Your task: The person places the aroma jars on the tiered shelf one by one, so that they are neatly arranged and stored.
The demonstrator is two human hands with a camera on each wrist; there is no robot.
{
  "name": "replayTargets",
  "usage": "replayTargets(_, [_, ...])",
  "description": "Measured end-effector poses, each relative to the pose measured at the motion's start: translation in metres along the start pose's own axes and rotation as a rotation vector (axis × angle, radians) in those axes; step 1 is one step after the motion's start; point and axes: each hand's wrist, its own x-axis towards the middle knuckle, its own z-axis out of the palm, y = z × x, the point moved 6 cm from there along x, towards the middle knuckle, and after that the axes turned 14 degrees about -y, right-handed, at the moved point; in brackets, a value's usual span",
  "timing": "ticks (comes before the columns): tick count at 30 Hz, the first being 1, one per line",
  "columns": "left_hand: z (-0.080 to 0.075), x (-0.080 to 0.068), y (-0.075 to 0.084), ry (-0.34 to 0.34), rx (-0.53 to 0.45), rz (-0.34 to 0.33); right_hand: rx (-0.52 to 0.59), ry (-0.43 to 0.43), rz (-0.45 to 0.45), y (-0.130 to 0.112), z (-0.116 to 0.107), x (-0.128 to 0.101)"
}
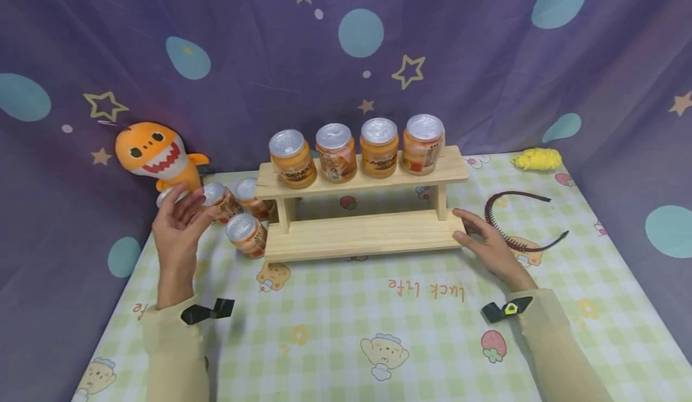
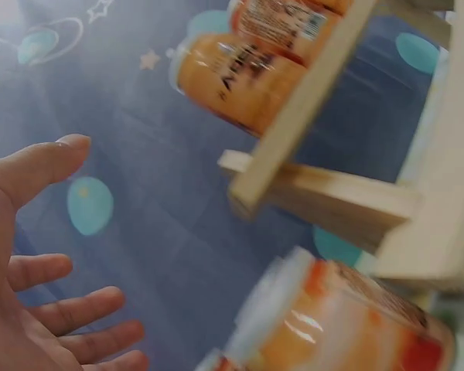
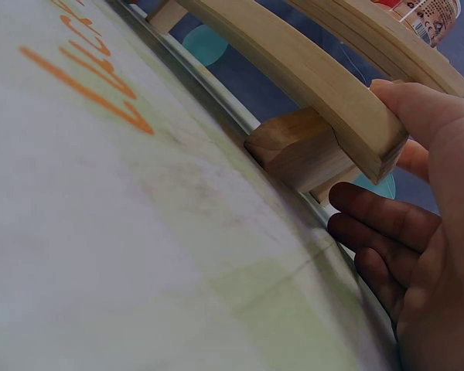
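Note:
A two-tier wooden shelf [image 1: 362, 235] stands on the table, with several orange jars with silver lids, such as this jar [image 1: 379, 148], in a row on its upper board. My right hand [image 1: 489, 249] grips the right end of the lower board; in the right wrist view its thumb [image 3: 425, 108] lies on the wood. My left hand [image 1: 181, 225] is raised on the left, its fingers spread and holding nothing. Close to it, several more jars stand beside the shelf, among them a front jar [image 1: 247, 235]; one behind the hand is partly hidden.
An orange shark plush [image 1: 157, 152] sits at the back left, against the purple curtain [image 1: 259, 47]. To the right of the shelf lie a dark toothed headband [image 1: 492, 210] and a yellow yarn bundle [image 1: 537, 159]. A green checked cloth [image 1: 324, 324] covers the table.

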Motion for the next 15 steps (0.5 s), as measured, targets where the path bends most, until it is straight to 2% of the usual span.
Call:
replayTargets(8, [-0.015, -0.007, -0.033, -0.015, 0.088, -0.076, 0.024, -0.003, -0.025, -0.005, 0.0, 0.0])
replayTargets(15, [-0.014, -0.011, -0.053, -0.057, 0.107, -0.14, 0.028, 0.001, -0.022, -0.003, 0.001, 0.0])
